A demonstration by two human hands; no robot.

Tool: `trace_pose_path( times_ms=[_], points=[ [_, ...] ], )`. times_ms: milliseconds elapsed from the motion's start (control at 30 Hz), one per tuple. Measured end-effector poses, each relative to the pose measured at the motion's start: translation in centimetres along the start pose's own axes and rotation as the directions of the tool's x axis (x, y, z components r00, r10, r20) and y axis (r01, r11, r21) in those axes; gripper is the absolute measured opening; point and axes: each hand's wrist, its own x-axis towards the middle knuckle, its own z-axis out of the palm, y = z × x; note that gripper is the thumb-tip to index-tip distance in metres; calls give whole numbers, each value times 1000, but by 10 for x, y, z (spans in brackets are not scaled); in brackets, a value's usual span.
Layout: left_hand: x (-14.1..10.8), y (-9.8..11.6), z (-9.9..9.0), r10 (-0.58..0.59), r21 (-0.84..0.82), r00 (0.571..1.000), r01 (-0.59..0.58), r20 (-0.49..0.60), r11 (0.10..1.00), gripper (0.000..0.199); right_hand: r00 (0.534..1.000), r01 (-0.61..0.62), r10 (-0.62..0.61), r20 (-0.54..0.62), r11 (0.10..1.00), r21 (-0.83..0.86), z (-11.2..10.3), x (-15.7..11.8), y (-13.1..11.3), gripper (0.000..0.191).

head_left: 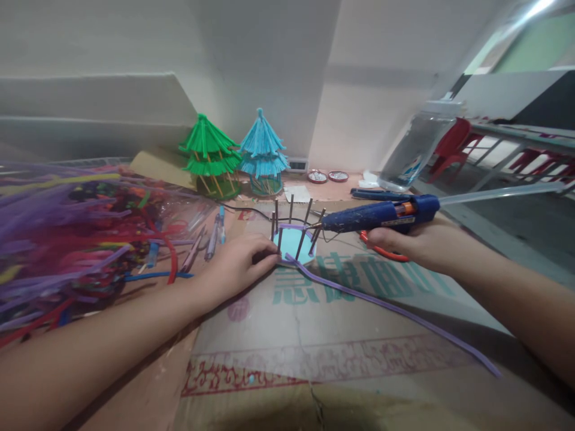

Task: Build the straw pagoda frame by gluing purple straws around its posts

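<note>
A light-blue round base (293, 242) with several thin brown sticks standing around its edge sits on the cardboard. My left hand (254, 257) pinches its left rim between thumb and fingers. In my right hand (415, 239) is a blue hot glue gun (363, 219), a clear glue stick poking from its back. Its nozzle is at the sticks on the right, above the base. Purple pipe cleaner lies along part of the rim. From the front of the base, a long purple pipe cleaner (372, 298) trails right across the cardboard.
A pile of pipe cleaners (81, 245) spreads at left, with pens (211, 236) beside it. Green (209, 155) and blue (264, 152) tiered-roof models stand at the back. A clear bottle (415, 146), red-handled scissors (389, 248) and a printed cardboard sheet (269, 335) are also here.
</note>
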Motion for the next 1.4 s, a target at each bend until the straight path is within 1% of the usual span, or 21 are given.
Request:
trace_pose_path(
  times_ms=[67, 200, 267, 333, 400, 467, 533, 600, 633, 667, 700, 733, 767, 800, 867, 933, 1033, 1133, 1200, 1300, 1400],
  points=[
    [0, 0, 0, 0, 2, 1000, 0, 2, 1000, 18, 1000, -22, 22, 3, 1000, -13, -1, 0, 1, 46],
    [1, 0, 1, -5, 5, 1000, 5, 1, 1000, 18, 1000, 10, -10, 8, 1000, -20, -2, 2, 6, 45],
    [1, -1, 1, -3, 7, 1000, 3, 2, 1000, 18, 998, 1, -1, 58, 1000, 1, -4, 3, 9, 46],
    [1, -1, 1, 1, 8, 1000, -1, 5, 1000, 18, 989, 0, -10, 146, 998, 69, -5, 5, 14, 48],
    [1, -2, 1, 4, 5, 1000, -4, 0, 1000, 19, 977, 20, -63, 203, 978, 207, -6, 7, 18, 47],
    [1, -2, 0, -4, 16, 1000, 5, -14, 1000, 18, 980, 36, -110, 165, 917, 397, -6, 12, 22, 46],
    [2, -2, -1, -21, 47, 999, 23, -34, 999, 15, 993, 35, -91, 71, 827, 562, -6, 20, 25, 47],
    [3, -2, -2, -26, 67, 998, 30, -53, 997, 12, 999, 43, -46, -12, 756, 653, -6, 33, 28, 44],
    [4, -2, -3, -21, 64, 998, 25, -59, 998, 11, 999, 38, -30, -23, 753, 657, -6, 41, 29, 43],
    [4, -2, -3, -13, 55, 998, 16, -62, 998, 10, 999, 39, -25, -31, 772, 635, -6, 51, 30, 43],
    [4, -1, -4, -4, 44, 998, 7, -63, 999, 10, 999, 32, -28, -16, 814, 579, -6, 62, 31, 44],
    [4, -1, -4, 5, 36, 998, -3, -61, 999, 10, 999, 5, -24, 34, 881, 472, -5, 74, 33, 42],
    [4, 0, -4, 15, 29, 998, -13, -58, 999, 10, 999, -4, -7, 32, 941, 339, -3, 86, 34, 40],
    [3, 1, -3, 25, 24, 998, -24, -54, 999, 11, 999, -29, 20, 43, 974, 222, 0, 98, 36, 39],
    [3, 1, -3, 44, 14, 998, -44, -49, 999, 12, 991, -133, 133, 4, 990, 47, 10, 121, 40, 41],
    [3, 1, -2, 48, 4, 998, -48, -45, 999, 12, 983, -184, 184, 0, 983, -2, 26, 139, 44, 40],
    [3, -1, -1, 34, 0, 999, -34, -40, 999, 12, 973, -231, 232, 10, 971, -61, 49, 156, 51, 35],
    [3, -3, 0, 34, -11, 999, -35, -32, 999, 12, 968, -242, 249, 34, 961, -131, 62, 162, 55, 37],
    [3, -3, 1, 36, -14, 999, -37, -28, 999, 12, 970, -229, 240, 44, 957, -181, 62, 162, 58, 42],
    [3, -3, 1, 39, -11, 999, -39, -31, 999, 12, 976, -198, 214, 32, 944, -264, 50, 153, 65, 53],
    [3, -2, 0, 49, -10, 998, -50, -35, 999, 12, 976, -214, 212, -46, 910, -354, 29, 134, 72, 67]
  ],
)
